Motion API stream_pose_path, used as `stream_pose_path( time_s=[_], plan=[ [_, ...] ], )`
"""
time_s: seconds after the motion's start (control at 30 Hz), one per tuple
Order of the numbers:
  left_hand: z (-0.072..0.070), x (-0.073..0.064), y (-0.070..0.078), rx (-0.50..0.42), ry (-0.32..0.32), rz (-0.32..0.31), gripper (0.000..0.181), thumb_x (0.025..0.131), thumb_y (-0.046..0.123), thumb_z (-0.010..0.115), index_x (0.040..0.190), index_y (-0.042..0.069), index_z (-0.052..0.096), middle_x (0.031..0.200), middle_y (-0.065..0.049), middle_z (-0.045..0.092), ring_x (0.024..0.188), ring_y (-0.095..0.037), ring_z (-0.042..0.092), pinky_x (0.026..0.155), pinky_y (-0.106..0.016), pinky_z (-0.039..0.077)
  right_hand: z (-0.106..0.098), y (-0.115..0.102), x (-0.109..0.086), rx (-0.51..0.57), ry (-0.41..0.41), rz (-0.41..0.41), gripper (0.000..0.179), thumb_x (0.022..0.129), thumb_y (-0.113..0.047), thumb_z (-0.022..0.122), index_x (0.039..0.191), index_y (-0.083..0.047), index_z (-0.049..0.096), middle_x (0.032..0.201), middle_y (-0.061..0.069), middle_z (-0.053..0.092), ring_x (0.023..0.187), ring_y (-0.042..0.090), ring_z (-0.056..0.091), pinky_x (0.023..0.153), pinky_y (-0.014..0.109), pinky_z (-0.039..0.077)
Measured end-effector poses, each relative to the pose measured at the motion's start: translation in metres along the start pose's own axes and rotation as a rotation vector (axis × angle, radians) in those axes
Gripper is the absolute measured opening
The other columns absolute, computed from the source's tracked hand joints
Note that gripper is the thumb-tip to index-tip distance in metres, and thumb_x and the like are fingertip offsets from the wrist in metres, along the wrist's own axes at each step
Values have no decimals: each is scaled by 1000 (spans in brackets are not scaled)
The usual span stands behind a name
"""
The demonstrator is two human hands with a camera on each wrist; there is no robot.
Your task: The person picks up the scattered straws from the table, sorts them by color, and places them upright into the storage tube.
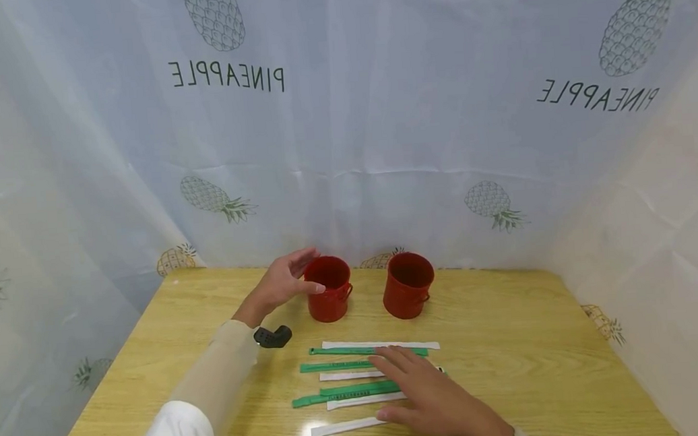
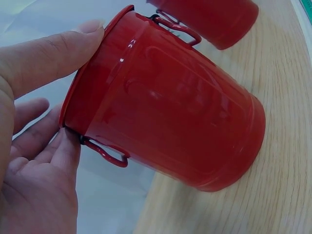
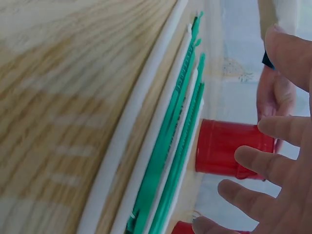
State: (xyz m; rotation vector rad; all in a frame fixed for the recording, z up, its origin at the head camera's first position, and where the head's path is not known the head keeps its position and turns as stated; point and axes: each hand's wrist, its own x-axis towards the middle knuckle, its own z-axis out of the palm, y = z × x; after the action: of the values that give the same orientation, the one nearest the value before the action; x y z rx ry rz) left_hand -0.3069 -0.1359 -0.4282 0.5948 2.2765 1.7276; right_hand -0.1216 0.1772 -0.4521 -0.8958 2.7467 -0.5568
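Observation:
My left hand (image 1: 283, 281) is at the left red bucket (image 1: 329, 307), with thumb and fingers spread round its rim. In the left wrist view, the thumb (image 2: 58, 56) lies at the rim and the fingers reach the far side by a small wire handle (image 2: 107, 153). That bucket stands upright on the table. My right hand (image 1: 424, 392) hovers with spread fingers over a row of thin green and white wrapped sticks, perhaps straws. Among them are a green one (image 1: 335, 366) and a white one (image 1: 345, 427); the hand covers their right ends. Whether it touches them, I cannot tell.
A second red bucket (image 1: 408, 295) stands upright to the right of the first. Both are near the back edge of the wooden table (image 1: 516, 341). A white curtain (image 1: 366, 122) with pineapple prints hangs behind and along the sides.

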Motion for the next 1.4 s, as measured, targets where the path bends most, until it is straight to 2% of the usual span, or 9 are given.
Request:
stream_pose_path(
  time_s=[0.2, 0.43, 0.63, 0.83, 0.97, 1.23, 1.4],
  plan=[
    [1, 1, -1, -2, 3, -6, 89, 88, 12, 82, 162, 3, 33, 166, -15, 43, 157, -36, 35, 123, -51, 38, 10, -3, 6, -24, 34, -25, 69, 100, -59, 58, 157, -24, 44, 159, -2, 49, 145, 27, 48, 114, 60, 47],
    [1, 1, -3, 7, 3, -4, 88, 89, 12, 81, 162, 2, 33, 165, -16, 43, 156, -38, 36, 122, -51, 39, 17, -10, 15, 5, 48, 56, 63, 101, -56, 58, 154, -24, 49, 151, -4, 58, 139, 25, 55, 114, 54, 49],
    [-1, 2, 0, 9, 2, -4, 90, 88, 15, 83, 162, 3, 33, 166, -15, 43, 157, -36, 35, 123, -51, 39, 17, -11, 14, 144, 105, 117, 49, 100, -35, 70, 145, -20, 59, 136, -5, 68, 125, 17, 63, 106, 45, 55],
    [-2, 2, 2, 16, -1, 5, 88, 89, 13, 82, 162, 3, 33, 166, -15, 42, 157, -37, 34, 123, -51, 38, 19, -6, 1, 236, 148, 124, 33, 95, -15, 75, 127, -14, 70, 109, -7, 72, 98, 5, 64, 85, 29, 58],
    [-2, 1, 3, 6, -2, 4, 88, 89, 12, 82, 162, 4, 33, 166, -15, 42, 158, -37, 33, 124, -50, 37, 21, 0, -7, 275, 116, 132, 30, 92, -10, 76, 122, -13, 72, 97, -11, 69, 89, -2, 58, 77, 23, 55],
    [-1, 1, 4, -3, -7, -14, 87, 90, 10, 81, 162, 4, 33, 166, -14, 42, 158, -36, 33, 123, -50, 38, 18, 7, -21, 294, 16, 244, 32, 91, -10, 77, 121, -19, 71, 95, -17, 63, 89, -2, 55, 80, 23, 55],
    [-1, 1, 3, 0, -5, -25, 88, 90, 11, 81, 162, 4, 32, 166, -14, 42, 158, -36, 33, 123, -50, 38, 19, 11, -22, 267, 18, 212, 32, 91, -7, 77, 121, -18, 72, 94, -18, 62, 87, -3, 54, 77, 22, 54]
  ],
)
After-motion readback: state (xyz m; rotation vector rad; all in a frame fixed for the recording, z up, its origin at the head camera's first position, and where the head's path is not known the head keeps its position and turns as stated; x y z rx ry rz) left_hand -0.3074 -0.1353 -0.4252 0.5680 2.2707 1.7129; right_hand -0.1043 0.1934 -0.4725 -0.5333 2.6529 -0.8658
